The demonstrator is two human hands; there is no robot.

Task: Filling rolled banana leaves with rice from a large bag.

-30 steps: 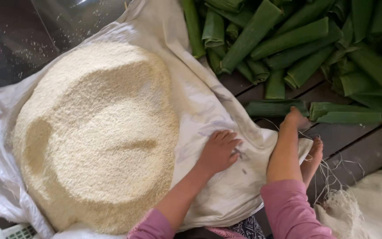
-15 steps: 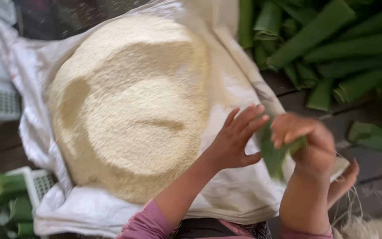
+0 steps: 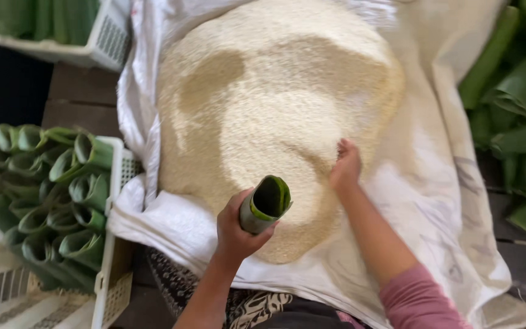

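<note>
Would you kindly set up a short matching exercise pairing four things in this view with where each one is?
Things:
1. leaf tube
2. right hand
3. rice heap
4. rolled leaves

Places:
A. dipped into the grains
B. on the white sack
C. standing in a white basket at left
D. gripped in the left hand

Pairs: 1-D, 2-A, 3-B, 4-C

Leaf tube [image 3: 265,205] now upright in left hand [image 3: 235,234], right hand [image 3: 345,166] newly into rice [image 3: 275,116].
</note>
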